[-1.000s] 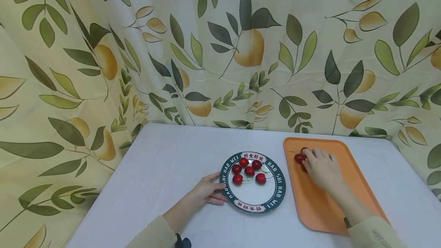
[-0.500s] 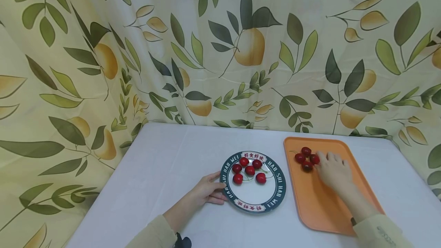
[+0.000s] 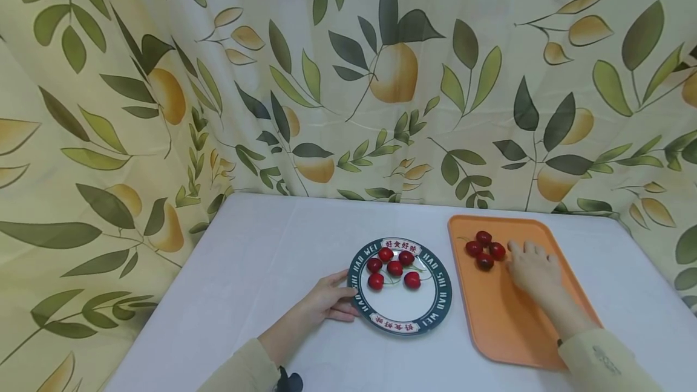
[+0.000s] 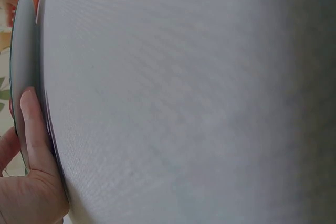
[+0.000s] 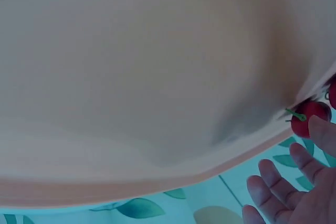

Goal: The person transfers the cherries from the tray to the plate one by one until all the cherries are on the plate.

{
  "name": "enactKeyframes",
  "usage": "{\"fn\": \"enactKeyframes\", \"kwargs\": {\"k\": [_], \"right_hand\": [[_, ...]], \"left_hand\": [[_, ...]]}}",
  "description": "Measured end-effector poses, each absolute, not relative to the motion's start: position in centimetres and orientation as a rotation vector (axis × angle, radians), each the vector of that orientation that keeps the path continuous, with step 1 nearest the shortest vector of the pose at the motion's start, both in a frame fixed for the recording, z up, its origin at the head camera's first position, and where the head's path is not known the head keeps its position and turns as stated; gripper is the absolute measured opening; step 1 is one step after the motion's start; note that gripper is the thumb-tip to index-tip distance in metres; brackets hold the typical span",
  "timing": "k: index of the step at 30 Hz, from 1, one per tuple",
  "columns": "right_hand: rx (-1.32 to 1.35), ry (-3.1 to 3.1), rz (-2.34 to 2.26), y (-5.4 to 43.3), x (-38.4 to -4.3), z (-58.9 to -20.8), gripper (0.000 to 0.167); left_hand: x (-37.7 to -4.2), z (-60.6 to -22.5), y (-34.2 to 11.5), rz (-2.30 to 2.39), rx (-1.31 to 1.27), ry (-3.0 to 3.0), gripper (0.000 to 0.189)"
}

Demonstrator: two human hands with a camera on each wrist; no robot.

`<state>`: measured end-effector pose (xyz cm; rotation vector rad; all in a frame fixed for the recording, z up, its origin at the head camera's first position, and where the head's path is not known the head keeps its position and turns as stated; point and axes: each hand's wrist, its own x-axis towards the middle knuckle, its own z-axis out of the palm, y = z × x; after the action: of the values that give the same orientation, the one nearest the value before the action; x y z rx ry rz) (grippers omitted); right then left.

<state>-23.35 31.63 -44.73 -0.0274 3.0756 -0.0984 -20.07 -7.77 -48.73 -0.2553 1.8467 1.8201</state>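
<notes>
My left hand (image 3: 330, 299) pinches the left rim of a round white plate (image 3: 400, 310) with a dark green lettered border. Its thumb lies over the rim, and in the left wrist view the fingers (image 4: 35, 124) reach under the plate. Several red cherries (image 3: 394, 268) with stems sit on the plate's upper half. Another cluster of several cherries (image 3: 483, 262) lies at the upper left of an orange tray (image 3: 495, 325). Just right of that cluster is my right hand (image 3: 536, 270), its fingers spread and holding nothing; in the right wrist view one fingertip overlaps a cherry (image 5: 304, 119).
A white cloth covers the table (image 3: 272, 247). Behind it hangs a curtain (image 3: 348, 77) printed with leaves and fruit. The tray stands to the right of the plate, a narrow strip of cloth between them.
My right hand has drawn back to the right from over the tray's cherries, which now show as a small cluster. The left hand and the plate stay where they were.
</notes>
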Motion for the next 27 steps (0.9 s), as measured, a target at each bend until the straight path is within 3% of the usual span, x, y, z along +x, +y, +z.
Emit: {"fn": "enactKeyframes", "kwargs": {"k": [18, 27], "right_hand": [[-0.029, 3.012, -0.057, 31.8, -23.5, -45.6, 0.032], [-0.014, 2.983, -0.026, 31.6, -23.8, -45.8, 0.039]], "left_hand": [[-20.1, -48.8, -7.8, 1.822, -0.253, 1.837, 0.064], [-20.0, -48.6, -7.8, 1.819, -0.246, 1.846, 0.064]]}}
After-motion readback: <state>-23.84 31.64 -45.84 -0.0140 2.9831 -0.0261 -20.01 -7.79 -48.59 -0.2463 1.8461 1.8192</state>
